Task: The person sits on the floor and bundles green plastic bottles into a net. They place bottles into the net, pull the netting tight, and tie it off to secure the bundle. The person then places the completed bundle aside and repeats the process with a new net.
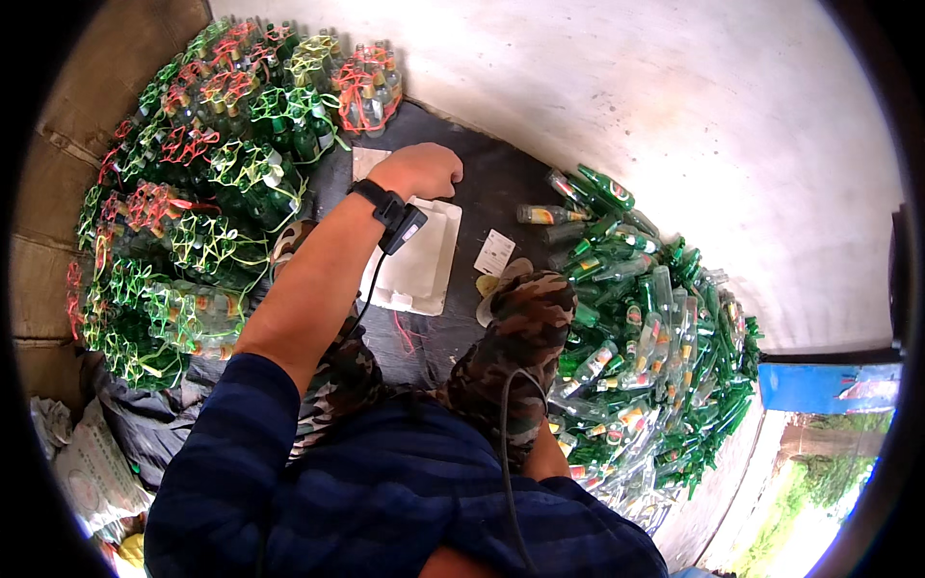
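Note:
My left hand [423, 167] reaches forward over the far end of a shallow white tray [442, 292], its fingers curled downward; whether they hold anything is hidden. A wrist strap with a small black device [402, 224] sits on that arm. Only part of my other forearm [547, 456] shows beside my right knee, and the hand itself is out of view. Glass bottles, green and clear, lie in a large loose pile [650, 339] to the right. At left stand bottle bundles [274, 119] bound with red, green and yellow plastic strands. One red-tied bundle of clear bottles [370, 94] stands at their far end.
A dark sheet [473, 162] covers the floor. A white printed card [495, 252] lies near my right foot. Pale walls [650, 79] rise beyond the bottles. Sacks [97, 469] lie at lower left; a cable [506, 448] runs over my right leg.

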